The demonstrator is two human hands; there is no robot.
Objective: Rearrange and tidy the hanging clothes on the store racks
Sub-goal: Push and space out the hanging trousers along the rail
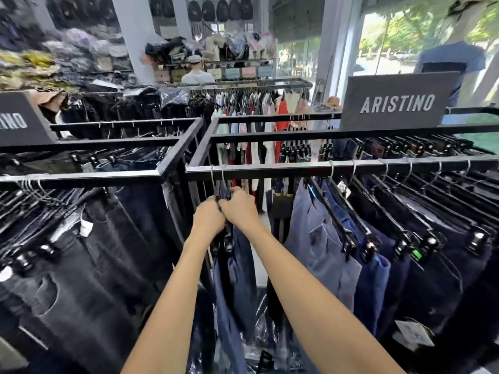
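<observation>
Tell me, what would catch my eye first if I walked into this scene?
Two bare forearms reach up the middle, the left hand and right hand gripping hangers of dark jeans under the black rack rail. At upper right stands a dark ARISTINO sign, with rows of blue trousers hanging below it.
</observation>
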